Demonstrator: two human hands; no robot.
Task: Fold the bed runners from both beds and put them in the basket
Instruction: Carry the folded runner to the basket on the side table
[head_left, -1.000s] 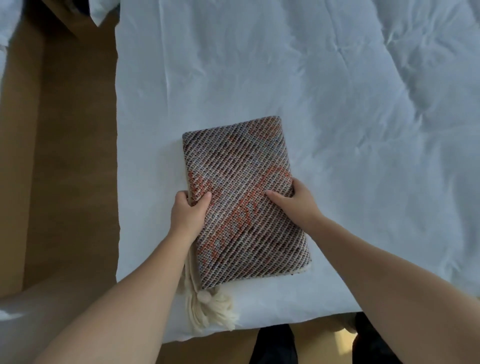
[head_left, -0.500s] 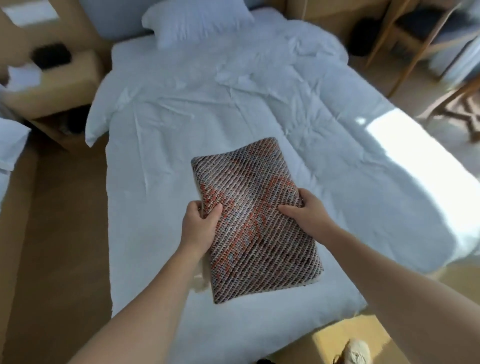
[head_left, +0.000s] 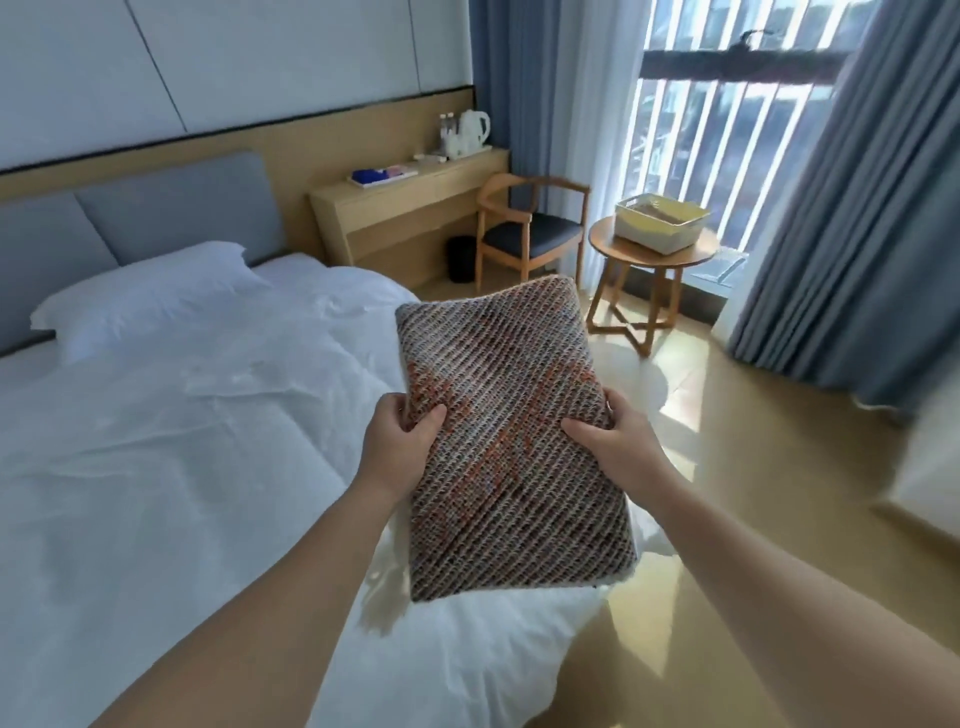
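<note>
- Hidden: the fingers of both hands lie under the folded, brown-and-orange woven bed runner (head_left: 511, 441); only the thumbs show on top. The basket's contents are too small to identify, though something brownish lies inside.
- Cut off: the white-sheeted bed (head_left: 156, 493) runs out of view at left and bottom.
- Left hand (head_left: 397, 441): closed on the runner's left edge, thumb pressed on its top face.
- Right hand (head_left: 618, 441): closed on the right edge in the same manner.
- Runner: a thick rectangular bundle with diagonal ribbing and an orange band, held clear of the bed over its right edge, the far end tilted up.
- White rectangular basket (head_left: 661, 222): rests on a round wooden table (head_left: 649, 254) by the window, well apart from the runner.
</note>
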